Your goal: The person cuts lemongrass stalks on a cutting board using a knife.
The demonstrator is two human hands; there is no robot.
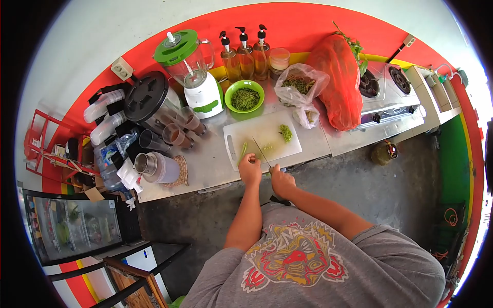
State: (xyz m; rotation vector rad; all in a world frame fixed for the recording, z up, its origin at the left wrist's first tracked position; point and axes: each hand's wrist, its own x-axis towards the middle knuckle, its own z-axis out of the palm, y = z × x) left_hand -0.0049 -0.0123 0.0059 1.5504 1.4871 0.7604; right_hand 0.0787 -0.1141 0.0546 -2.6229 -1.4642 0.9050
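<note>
The left hand (249,168) is ahead of its raised forearm, fingers curled down on the near part of the white cutting board (237,134), right beside some green stalks (243,150); I cannot tell whether it grips them. The right hand (283,183), slightly nearer the body, is closed around the handle of a knife (261,151), its forearm angling inward from the right. The blade slants forward and left, passing just right of the left fingers. Small green pieces (267,147) lie right of the blade, and a chopped green pile (285,133) sits farther ahead of the right hand. Beyond the board, ahead of both hands, a green bowl (245,111) of chopped greens stands on the metal surface (210,154). Past the bowl are 3 pump bottles (246,59); a blender (201,92) stands to its left, and an open plastic bag (308,97) to its right.
</note>
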